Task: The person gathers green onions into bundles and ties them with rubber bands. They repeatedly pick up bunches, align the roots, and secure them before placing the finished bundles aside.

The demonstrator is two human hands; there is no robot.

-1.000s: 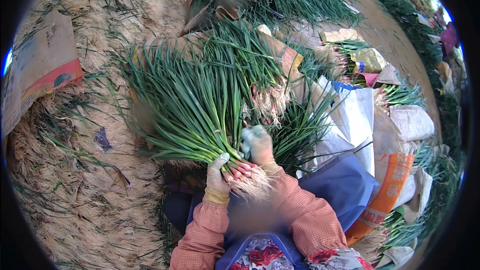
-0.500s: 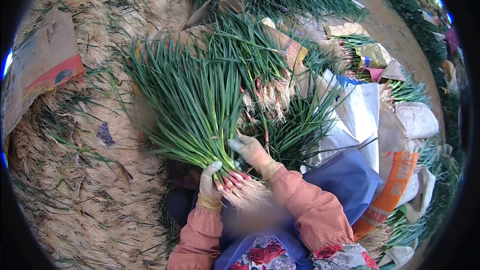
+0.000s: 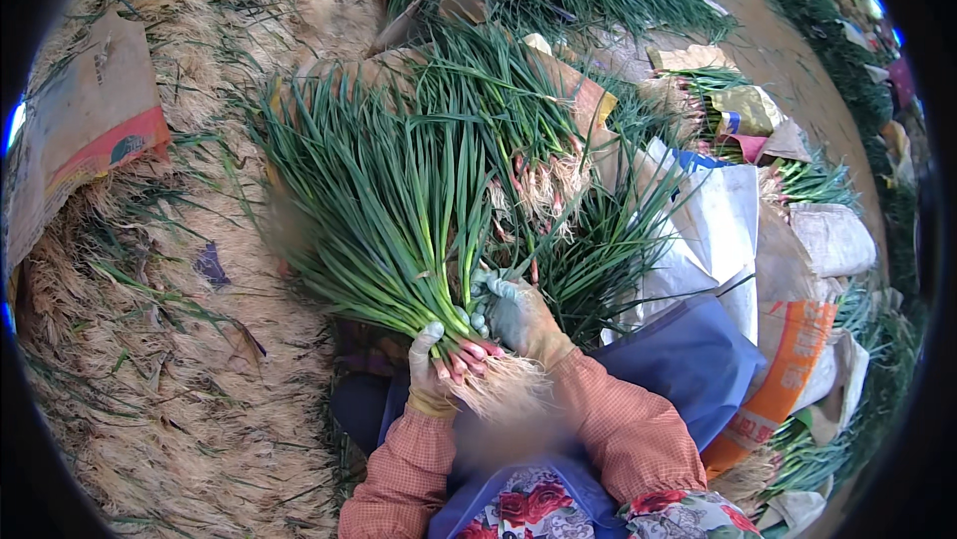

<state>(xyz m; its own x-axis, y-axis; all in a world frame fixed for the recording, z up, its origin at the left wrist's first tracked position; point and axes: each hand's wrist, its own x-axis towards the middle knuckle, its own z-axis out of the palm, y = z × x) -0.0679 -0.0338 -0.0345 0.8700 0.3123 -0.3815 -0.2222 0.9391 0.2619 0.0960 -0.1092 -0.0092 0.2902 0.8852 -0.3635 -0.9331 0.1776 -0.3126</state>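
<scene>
1. I see the left hand [image 3: 431,371], in a pale soiled glove, clenched around the neck of a large bundle of green onions [image 3: 384,210], just above the reddish bulbs and the tuft of pale roots [image 3: 498,391]. Gripping there likely keeps the stalks gathered, since that is where they are narrowest.
2. The right hand [image 3: 518,315], in a grey-green glove, presses against the same bundle from its right side, fingers curled on the stems near the neck. I judge it is grasping a few stalks, though how firmly it closes I cannot tell.
3. The bundle sits in front of the person's lap, roots toward the body, leaves fanning up and to the left over the straw-strewn ground [image 3: 179,409] (root end near, so it stays within reach of both hands).
4. A second heap of onions [image 3: 498,110] lies just behind, roots turned toward the person as well.
5. To the right lie white woven sacks [image 3: 713,220] and an orange one [image 3: 788,379]; a blue cloth [image 3: 688,359] covers the right knee.
6. A flattened sack [image 3: 85,130] lies well apart at the left.
</scene>
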